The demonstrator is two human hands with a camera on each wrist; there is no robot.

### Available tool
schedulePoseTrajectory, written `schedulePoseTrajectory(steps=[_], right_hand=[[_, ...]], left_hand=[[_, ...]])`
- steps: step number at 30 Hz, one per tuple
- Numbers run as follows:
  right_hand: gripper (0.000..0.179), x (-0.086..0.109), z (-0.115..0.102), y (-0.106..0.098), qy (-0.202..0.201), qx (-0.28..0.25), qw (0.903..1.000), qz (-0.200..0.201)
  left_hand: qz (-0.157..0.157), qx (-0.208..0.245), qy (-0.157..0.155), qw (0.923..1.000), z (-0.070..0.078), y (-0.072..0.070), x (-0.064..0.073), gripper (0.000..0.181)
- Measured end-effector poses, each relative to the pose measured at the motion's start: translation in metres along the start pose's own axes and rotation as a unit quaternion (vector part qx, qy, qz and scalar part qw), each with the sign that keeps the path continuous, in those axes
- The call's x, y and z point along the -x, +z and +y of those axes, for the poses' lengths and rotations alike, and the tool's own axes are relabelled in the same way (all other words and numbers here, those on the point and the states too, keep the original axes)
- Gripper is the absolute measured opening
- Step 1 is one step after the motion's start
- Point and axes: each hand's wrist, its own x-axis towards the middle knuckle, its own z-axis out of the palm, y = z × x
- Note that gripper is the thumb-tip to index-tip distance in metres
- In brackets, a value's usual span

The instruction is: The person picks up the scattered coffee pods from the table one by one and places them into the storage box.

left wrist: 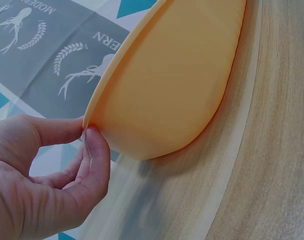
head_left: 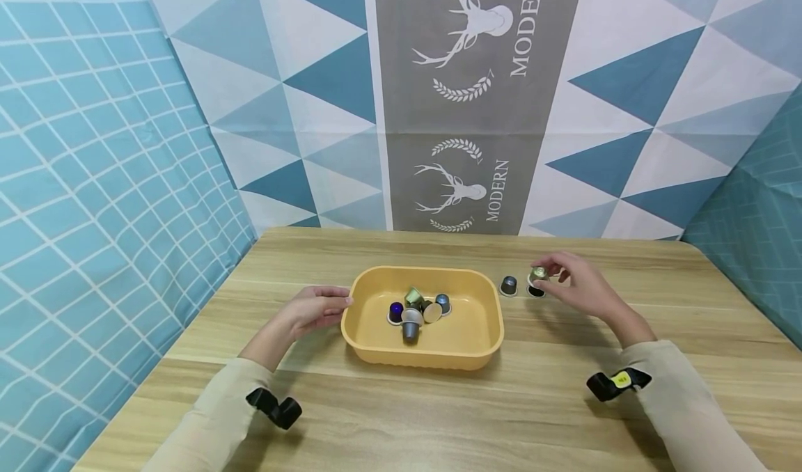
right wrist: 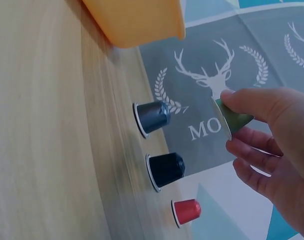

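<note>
My left hand (head_left: 315, 310) pinches the left rim of a yellow-orange plastic basin (head_left: 421, 359) between thumb and fingers; the left wrist view shows this grip on the rim close up. In my right hand (head_left: 578, 287) a green coffee capsule (right wrist: 234, 119) is pinched by its sides, lifted off the table. Below it stands a black coffee capsule (right wrist: 165, 169), with a dark grey one (right wrist: 152, 118) to its left in the head view. The right wrist view also has a red coffee capsule (right wrist: 186, 211), which the right hand hides from the head view.
Several coffee capsules lie heaped in the basin, among them a blue-purple one (head_left: 396, 310), a green one (head_left: 413, 296) and a grey one (head_left: 410, 331). The wooden table (head_left: 401, 416) meets a patterned cloth backdrop (head_left: 338, 110) behind, and a blue checked cloth (head_left: 94, 179) hangs at the left.
</note>
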Motion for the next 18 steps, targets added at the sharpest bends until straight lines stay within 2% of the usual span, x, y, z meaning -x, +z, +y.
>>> schedulePoseTrajectory(steps=[10,14,18], right_hand=[[0.025,0.000,-0.009,-0.002,-0.028,0.010,0.9996,0.001],[0.027,-0.003,-0.012,-0.002,-0.035,0.008,0.9993,-0.008],[0.028,-0.009,-0.017,0.002,-0.048,-0.005,0.9984,-0.031]], left_hand=[[-0.010,0.001,0.000,0.9999,0.003,0.004,-0.003,0.049],[-0.019,-0.004,0.003,0.9998,0.003,0.004,-0.004,0.051],[-0.008,-0.016,0.004,0.9998,0.000,0.000,-0.001,0.051]])
